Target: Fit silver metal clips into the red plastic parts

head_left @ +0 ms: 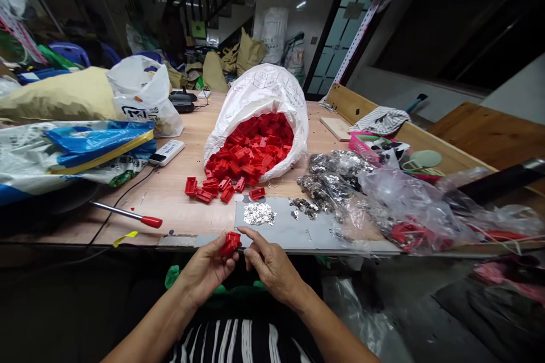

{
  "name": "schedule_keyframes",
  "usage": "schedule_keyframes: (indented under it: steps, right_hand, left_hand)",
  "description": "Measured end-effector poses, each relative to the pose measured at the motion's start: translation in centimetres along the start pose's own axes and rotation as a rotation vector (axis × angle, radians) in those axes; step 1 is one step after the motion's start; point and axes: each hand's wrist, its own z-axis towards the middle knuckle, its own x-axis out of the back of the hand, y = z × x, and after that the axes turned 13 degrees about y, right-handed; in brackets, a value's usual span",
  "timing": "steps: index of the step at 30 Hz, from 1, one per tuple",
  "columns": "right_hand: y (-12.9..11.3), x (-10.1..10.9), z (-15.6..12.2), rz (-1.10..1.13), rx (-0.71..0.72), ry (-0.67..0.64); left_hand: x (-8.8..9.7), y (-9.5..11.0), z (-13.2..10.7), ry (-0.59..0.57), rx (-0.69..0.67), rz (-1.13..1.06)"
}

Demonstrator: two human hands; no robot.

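My left hand (203,270) grips a small red plastic housing (230,243) between thumb and fingers, just in front of the table edge. Close beside it, my right hand (275,267) has its index finger reaching to the housing's top. The thumb and other fingers of that hand are pinched together by the part's right side; a small dark tip shows there, too small to name. Beyond the hands lies a pile of shiny silver metal pieces (259,214) on a grey sheet (289,236). Several loose red housings (204,195) lie behind it.
A white sack (268,86) spills red housings onto the table. Plastic bags of metal pieces (336,173) and clear bags (404,193) crowd the right. To the left are a red-tipped metal lever (149,220), a white power strip (168,152) and packed bags (76,150).
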Motion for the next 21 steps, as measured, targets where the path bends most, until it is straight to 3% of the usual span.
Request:
schedule_keyframes:
  steps: [4, 9, 16, 21]
  right_hand:
    - [-0.3, -0.4, 0.3, 0.001, 0.004, 0.027]
    - [-0.5, -0.7, 0.5, -0.029, -0.021, 0.099]
    - [0.6, -0.8, -0.1, -0.043, -0.015, 0.076]
    - [1.6, -0.9, -0.8, -0.019, -0.024, 0.039]
  left_hand:
    - [0.0, -0.4, -0.1, -0.018, 0.085, -0.069]
    - [-0.2, -1.2, -0.4, -0.012, 0.08, -0.108]
    - [0.6, -2.3, -0.6, 0.025, -0.05, 0.045]
    - [1.1, -3.1, -0.6, 0.107, 0.015, 0.136]
